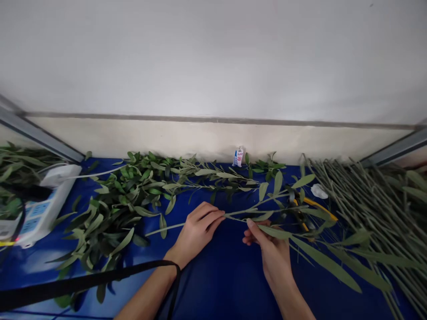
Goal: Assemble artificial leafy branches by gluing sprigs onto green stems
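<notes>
Leafy branch (230, 215): runs across the middle, above or on the blue tabletop (230, 284) (cannot tell which), between left hand (200, 224) and right hand (271, 246); stem end pointing left, long leaves spreading right.
Packet print: on a small white-and-blue packet (238, 156), upright near the foot of the pale wall (160, 138); shows large red figures resembling "99"; smaller lettering too blurred to read.
Power strip marking: on a white power strip (55, 206) at far left; carries light-blue panels, any writing too small to make out; white cord (100, 173) leading off over the foliage.
Left-hand pose: back of hand upward, wrist bent, fingers reaching right and bunched together.
Left-hand grip: closed in a pinch on the stem, thumb against forefinger, just at the fork.
Right-hand pose: thumb uppermost, fingers curled beneath, forearm rising from the lower right.
Right-hand grip: pinches a thin side stem of the same branch between thumb and fingers.
Left of hands: heaped leafy sprigs (100, 222), reaching back along the wall; black strap (83, 281) crossing in front.
Right of hands: yellow-handled tool (320, 208), partly under leaves, kind impossible to tell; crumpled white scrap (319, 191) just beside; large spread of bare stems (370, 200) beyond.
</notes>
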`<state>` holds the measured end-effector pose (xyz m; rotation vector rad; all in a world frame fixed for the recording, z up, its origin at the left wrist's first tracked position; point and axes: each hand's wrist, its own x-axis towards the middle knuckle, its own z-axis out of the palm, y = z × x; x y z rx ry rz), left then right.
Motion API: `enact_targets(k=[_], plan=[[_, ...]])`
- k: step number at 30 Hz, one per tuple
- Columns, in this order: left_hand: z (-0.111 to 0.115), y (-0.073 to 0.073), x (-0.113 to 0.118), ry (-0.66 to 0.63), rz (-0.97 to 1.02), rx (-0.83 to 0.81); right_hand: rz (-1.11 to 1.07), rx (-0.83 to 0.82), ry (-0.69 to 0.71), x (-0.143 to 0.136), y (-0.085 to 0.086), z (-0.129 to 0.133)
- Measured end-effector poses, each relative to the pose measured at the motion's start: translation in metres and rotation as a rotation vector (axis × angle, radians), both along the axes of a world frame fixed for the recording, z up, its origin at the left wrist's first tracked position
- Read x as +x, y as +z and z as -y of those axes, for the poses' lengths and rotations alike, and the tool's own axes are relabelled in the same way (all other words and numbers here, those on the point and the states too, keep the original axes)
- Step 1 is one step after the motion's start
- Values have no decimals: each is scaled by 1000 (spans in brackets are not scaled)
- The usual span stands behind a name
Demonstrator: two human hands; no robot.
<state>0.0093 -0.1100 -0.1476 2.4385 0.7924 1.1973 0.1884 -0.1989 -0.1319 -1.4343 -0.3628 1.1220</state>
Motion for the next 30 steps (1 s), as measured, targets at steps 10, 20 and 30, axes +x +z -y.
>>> enact_targets(k=[10, 20, 30], plan=[[2, 5, 4, 18, 65, 64, -219, -95, -95, -1, 13, -11], [5, 3, 8, 6, 70, 33, -335, -100, -83, 6, -9, -4], [2, 0, 6, 41, 36, -39, -255, -122, 105, 4, 6, -2]])
